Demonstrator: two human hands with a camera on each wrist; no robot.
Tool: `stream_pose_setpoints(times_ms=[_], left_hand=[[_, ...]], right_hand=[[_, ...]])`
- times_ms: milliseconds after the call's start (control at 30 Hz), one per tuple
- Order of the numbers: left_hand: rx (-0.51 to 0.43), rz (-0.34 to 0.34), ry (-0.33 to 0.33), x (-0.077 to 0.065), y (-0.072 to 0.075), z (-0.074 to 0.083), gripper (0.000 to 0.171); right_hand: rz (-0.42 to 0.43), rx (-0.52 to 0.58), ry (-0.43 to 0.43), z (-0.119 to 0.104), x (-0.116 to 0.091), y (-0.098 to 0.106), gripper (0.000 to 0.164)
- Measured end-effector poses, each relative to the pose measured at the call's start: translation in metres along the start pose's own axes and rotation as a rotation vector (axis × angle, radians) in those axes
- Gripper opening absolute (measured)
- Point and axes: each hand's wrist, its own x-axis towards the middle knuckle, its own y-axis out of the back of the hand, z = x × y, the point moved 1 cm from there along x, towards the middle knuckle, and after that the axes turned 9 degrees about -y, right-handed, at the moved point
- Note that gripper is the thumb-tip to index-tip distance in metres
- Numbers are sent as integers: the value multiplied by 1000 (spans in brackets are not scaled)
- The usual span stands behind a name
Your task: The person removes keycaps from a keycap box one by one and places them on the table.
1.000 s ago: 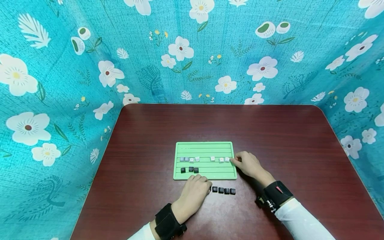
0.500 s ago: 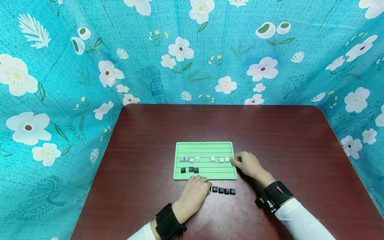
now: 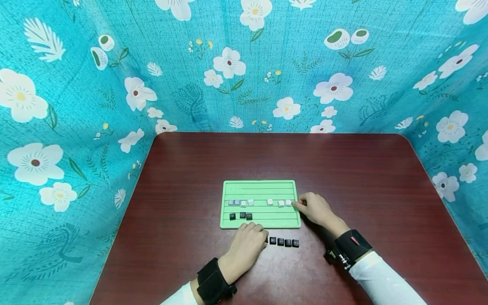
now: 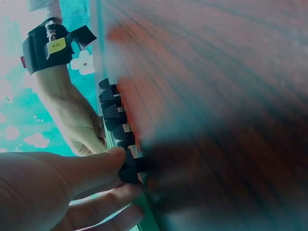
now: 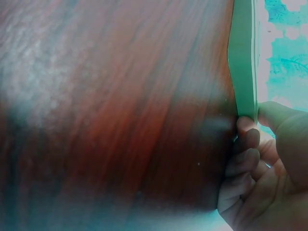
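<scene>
- Fingers of the left hand (image 3: 245, 245) are nearly closed, thumb and fingertip pinching one black block (image 4: 129, 169); whether it is lifted off the worktop (image 3: 183, 186) cannot be told.
- Thumb and curled fingers of the right hand (image 3: 316, 209) pinch the right edge of the green board (image 3: 259, 185), with only the board's thickness between them.
- Against the frame half a second earlier, almost nothing differs: both hands, the board and the blocks keep their places, and the same grips hold.
- Five black blocks make a row just in front of the board's near edge: the pinched one at the left end, then four loose black blocks (image 3: 288, 242) to its right.
- Three more black blocks (image 3: 242, 215) lie on the board, towards its near left: one at the left, two close together.
- Seven pale blocks (image 3: 270, 202) run across the board's middle: four at the left, two of them bluish, and three at the right, the last near the right thumb.
- Two black wristbands (image 3: 352, 245), one per arm.
</scene>
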Motion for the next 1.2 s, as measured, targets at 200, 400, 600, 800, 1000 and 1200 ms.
stream_pose_setpoints(times_ms=[200, 400, 600, 800, 1000, 1200], left_hand=[[-33, 14, 6, 0, 1, -2, 14], [-48, 41, 14, 1, 3, -4, 16], [-73, 84, 18, 1, 5, -5, 19], [-67, 160, 15, 2, 7, -8, 17], [-80, 216, 34, 3, 9, -13, 19], [-113, 226, 60, 3, 8, -19, 23]], right_hand=[[0, 0, 8, 0, -1, 1, 42], [-1, 17, 11, 0, -2, 0, 41], [11, 16, 12, 1, -2, 0, 42], [16, 5, 15, 1, -2, -1, 41], [21, -3, 16, 1, -1, -1, 40], [20, -3, 20, 0, -1, -2, 40]])
